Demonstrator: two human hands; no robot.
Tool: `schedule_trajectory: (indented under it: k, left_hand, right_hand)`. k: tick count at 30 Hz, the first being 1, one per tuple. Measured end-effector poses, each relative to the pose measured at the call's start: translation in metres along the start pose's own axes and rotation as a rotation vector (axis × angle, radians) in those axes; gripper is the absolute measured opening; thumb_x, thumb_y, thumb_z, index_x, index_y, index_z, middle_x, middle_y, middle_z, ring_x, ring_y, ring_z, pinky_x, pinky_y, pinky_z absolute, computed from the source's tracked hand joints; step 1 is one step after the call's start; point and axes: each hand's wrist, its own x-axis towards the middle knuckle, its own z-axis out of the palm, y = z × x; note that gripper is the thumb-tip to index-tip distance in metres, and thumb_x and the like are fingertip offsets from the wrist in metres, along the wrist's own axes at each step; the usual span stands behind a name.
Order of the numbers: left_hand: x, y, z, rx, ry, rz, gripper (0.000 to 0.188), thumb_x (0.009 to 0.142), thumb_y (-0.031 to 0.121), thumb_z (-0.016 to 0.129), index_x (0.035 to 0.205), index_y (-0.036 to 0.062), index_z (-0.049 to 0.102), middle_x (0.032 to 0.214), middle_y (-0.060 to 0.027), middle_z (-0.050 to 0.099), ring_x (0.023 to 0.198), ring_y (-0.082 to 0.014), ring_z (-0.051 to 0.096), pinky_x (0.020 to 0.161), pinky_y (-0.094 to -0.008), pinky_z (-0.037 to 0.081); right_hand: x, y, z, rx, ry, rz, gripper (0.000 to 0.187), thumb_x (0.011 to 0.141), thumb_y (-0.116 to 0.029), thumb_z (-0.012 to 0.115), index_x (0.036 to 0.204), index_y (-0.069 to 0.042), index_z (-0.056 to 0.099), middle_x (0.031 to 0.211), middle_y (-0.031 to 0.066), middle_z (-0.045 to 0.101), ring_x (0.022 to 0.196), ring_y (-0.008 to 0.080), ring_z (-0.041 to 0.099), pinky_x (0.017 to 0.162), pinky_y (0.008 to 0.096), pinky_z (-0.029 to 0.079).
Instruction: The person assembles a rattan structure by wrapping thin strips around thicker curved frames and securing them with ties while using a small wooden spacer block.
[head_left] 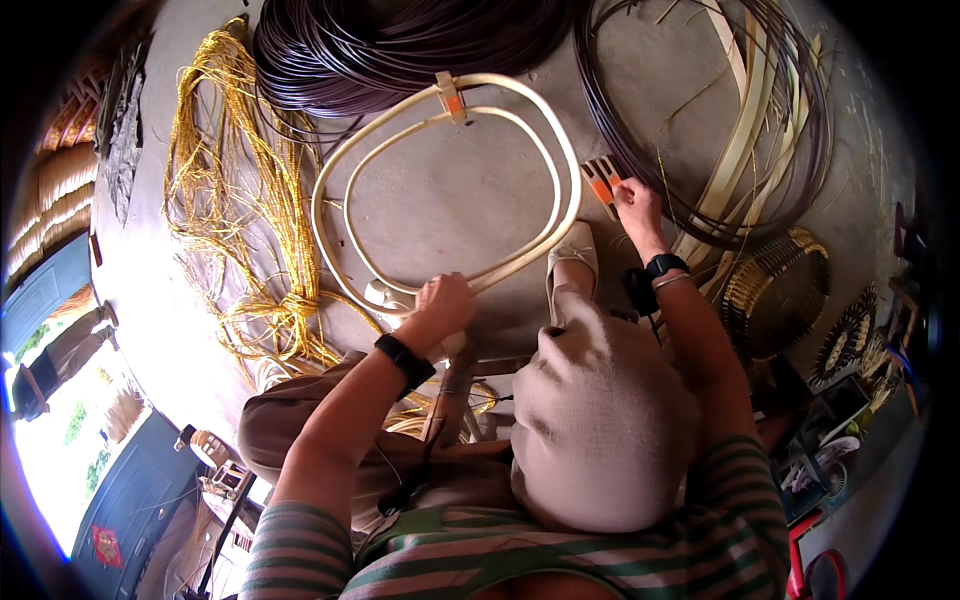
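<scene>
Two pale bent hoops, a larger outer hoop (324,178) and a smaller inner hoop (352,170), lie one within the other before my knees. On their far side a small wooden notched block (452,98) with an orange mark grips both. My left hand (443,303) is closed around the near side, where the hoops run close together. To the right of the hoops, my right hand (638,210) pinches a similar slotted wooden block (601,182), also marked orange. That block is very close to the outer hoop's right side; whether they touch I cannot tell.
Tangled golden cord (215,130) lies at the left. A big dark coil (400,60) is at the back, and a looser dark coil (815,170) with pale flat strips (745,135) at the right. Below that stands a round slatted frame (775,295). My shoe (575,250) is beside the hoops.
</scene>
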Motion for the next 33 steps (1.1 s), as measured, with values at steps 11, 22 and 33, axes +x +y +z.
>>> schedule_trajectory:
  k: [11,22,33]
  left_hand:
    - [0.038,0.007,0.031,-0.159,-0.005,-0.218,0.031,0.075,0.020,0.057,0.102,0.0050,0.062,0.104,-0.0176,0.062,0.102,-0.0362,0.056,0.087,-0.0455,0.043]
    - [0.068,0.047,0.037,-0.431,0.387,0.279,0.025,0.078,0.010,0.050,0.103,0.0036,0.045,0.099,-0.0216,0.058,0.095,-0.0414,0.054,0.079,-0.0494,0.043]
    - [0.083,0.062,0.022,-0.663,0.324,0.332,0.012,0.086,0.005,0.040,0.097,0.0017,0.041,0.077,-0.0206,0.061,0.072,-0.0401,0.060,0.064,-0.0454,0.047]
  right_hand:
    - [-0.004,-0.009,0.024,-0.525,-0.020,-0.297,0.021,0.077,-0.017,0.065,0.087,-0.002,0.054,0.087,0.0163,0.058,0.079,0.0343,0.060,0.067,0.0422,0.050]
    - [-0.001,-0.016,0.028,-0.481,0.015,-0.190,0.033,0.066,-0.014,0.063,0.094,-0.001,0.053,0.085,0.0186,0.061,0.082,0.0368,0.060,0.073,0.0449,0.049]
    - [-0.038,-0.070,0.015,0.820,-0.214,0.300,0.023,0.082,-0.020,0.067,0.098,-0.008,0.058,0.070,-0.0076,0.052,0.055,0.0002,0.041,0.049,0.0170,0.032]
